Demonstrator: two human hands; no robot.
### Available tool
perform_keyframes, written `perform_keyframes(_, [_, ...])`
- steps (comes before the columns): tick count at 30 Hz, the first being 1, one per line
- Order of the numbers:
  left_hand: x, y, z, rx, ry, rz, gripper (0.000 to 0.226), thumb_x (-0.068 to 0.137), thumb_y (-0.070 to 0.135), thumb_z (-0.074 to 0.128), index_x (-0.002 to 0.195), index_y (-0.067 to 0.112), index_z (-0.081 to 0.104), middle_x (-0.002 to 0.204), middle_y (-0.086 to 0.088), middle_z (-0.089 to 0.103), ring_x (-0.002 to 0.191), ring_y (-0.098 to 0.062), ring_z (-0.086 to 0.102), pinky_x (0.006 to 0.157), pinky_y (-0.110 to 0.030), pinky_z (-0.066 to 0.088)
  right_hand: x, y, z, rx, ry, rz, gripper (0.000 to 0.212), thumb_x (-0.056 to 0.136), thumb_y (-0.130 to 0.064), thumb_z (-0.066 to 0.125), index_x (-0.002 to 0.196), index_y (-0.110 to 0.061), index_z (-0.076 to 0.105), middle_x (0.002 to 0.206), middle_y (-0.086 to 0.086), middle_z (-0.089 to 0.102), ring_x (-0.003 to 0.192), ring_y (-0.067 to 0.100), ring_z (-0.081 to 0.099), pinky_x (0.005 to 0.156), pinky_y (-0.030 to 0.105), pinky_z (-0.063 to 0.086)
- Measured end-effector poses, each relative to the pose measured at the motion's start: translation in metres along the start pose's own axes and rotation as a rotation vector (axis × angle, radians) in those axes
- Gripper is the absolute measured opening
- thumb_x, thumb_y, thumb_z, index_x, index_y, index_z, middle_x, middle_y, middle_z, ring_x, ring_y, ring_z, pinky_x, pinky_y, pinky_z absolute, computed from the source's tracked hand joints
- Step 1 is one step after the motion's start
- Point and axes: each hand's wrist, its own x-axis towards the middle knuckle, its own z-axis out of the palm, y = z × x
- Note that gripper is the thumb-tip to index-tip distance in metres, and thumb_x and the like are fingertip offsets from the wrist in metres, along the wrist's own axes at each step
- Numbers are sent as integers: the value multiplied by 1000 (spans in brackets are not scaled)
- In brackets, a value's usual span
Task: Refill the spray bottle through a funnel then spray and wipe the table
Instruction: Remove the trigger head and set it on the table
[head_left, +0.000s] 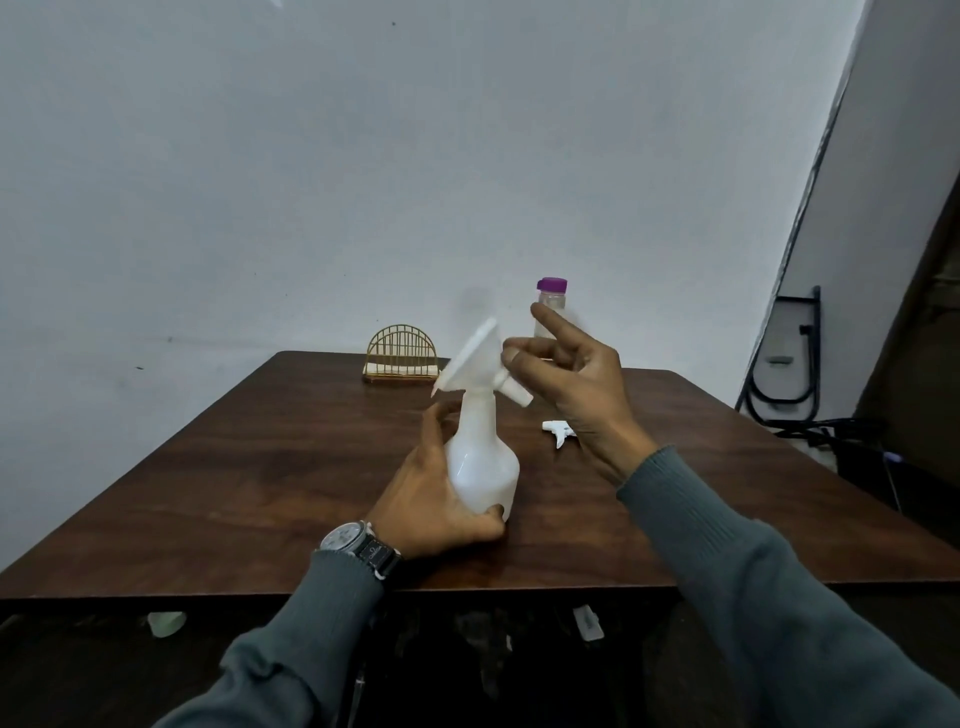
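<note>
Head view: we see a dark wooden table (260, 467) running to a pale wall. At its far edge, left of centre, a gold wire holder (401, 353) stands upright. In front of it our left hand (431, 499), a wristwatch (358, 540) above its grey sleeve, curls its fingers and thumb round the body of the white spray bottle (480, 467), which stands upright near the middle of the table with its neck bare. Over that neck the white funnel (475, 358) is tilted, mouth to the left and spout to the lower right, outside the opening. Our right hand (576, 384) pinches it near the spout, index finger raised. This hand hides the lower part of a clear bottle with a purple cap (550, 306) behind it, and its wrist covers part of the white trigger head (558, 430) lying on the table. At far right a black frame (795, 358) leans by the wall.
</note>
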Motion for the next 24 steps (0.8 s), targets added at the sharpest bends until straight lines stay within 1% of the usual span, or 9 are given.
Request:
perform_keyframes(3, [-1, 3, 3, 3, -11, -25, 101, 57, 43, 81, 139, 30, 23, 121, 13, 57, 106, -10, 64, 88, -33, 58, 0, 8, 0, -100, 39, -16, 64, 84, 0, 81, 143, -13, 60, 109, 6, 75, 82, 6, 70, 83, 26, 59])
perform_keyframes(5, [1, 3, 3, 85, -58, -35, 71, 62, 53, 74, 120, 23, 48, 114, 7, 64, 107, -16, 66, 93, -39, 56, 0, 12, -1, -228, 21, -58, 71, 84, 0, 80, 147, -22, 56, 121, 5, 67, 79, 3, 67, 86, 24, 59])
perform_keyframes(7, [6, 2, 2, 180, -189, -84, 57, 73, 50, 81, 116, 30, 47, 119, 12, 58, 119, -17, 63, 105, -38, 48, -4, 14, -1, -423, -24, -176, 83, 85, 4, 73, 153, -37, 46, 134, 0, 53, 91, 3, 65, 93, 27, 59])
perform_keyframes(10, [18, -1, -3, -16, -106, -34, 109, 62, 35, 92, 140, 37, 15, 127, 29, 46, 109, 16, 57, 94, -22, 49, -18, 3, 8, -758, -119, -512, 100, 76, 15, 47, 156, -43, 39, 151, 0, 33, 124, 13, 50, 101, 32, 54])
perform_keyframes(12, [25, -5, -3, -89, -125, 2, 116, 61, 27, 93, 144, 30, 12, 129, 35, 36, 109, 33, 45, 89, -4, 44, -34, 7, 15, -907, -125, -723, 93, 72, 16, 42, 151, -33, 51, 157, 9, 33, 136, 25, 42, 109, 35, 45])
perform_keyframes(14, [26, -8, -6, -160, -125, -28, 118, 58, 33, 93, 144, 31, 13, 135, 32, 38, 116, 29, 45, 95, -7, 44, -69, 26, 22, -743, 5, -683, 67, 82, 14, 50, 138, -20, 65, 151, 11, 44, 137, 27, 45, 112, 39, 43])
perform_keyframes(17, [21, -17, 1, -129, -69, -13, 124, 54, 42, 90, 151, 23, 15, 142, 12, 49, 122, 1, 58, 101, -22, 49, -131, 59, 15, -520, 117, -569, 32, 91, -1, 66, 122, -9, 70, 138, 8, 53, 132, 25, 53, 109, 37, 44])
perform_keyframes(21, [17, -17, 5, -76, 9, 25, 118, 61, 32, 87, 152, 16, 15, 137, 10, 48, 116, -4, 57, 97, -16, 46, -177, 78, -8, -623, -248, -670, 12, 92, -6, 70, 102, -5, 75, 117, 9, 66, 111, 25, 62, 97, 40, 45])
perform_keyframes(24, [18, -19, 7, -76, 37, 19, 113, 64, 25, 89, 151, 14, 17, 131, 23, 45, 107, 18, 55, 90, -2, 44, -207, 109, -27, -838, -687, -398, 25, 101, -36, 62, 119, -21, 72, 129, -1, 60, 118, 18, 56, 101, 42, 43])
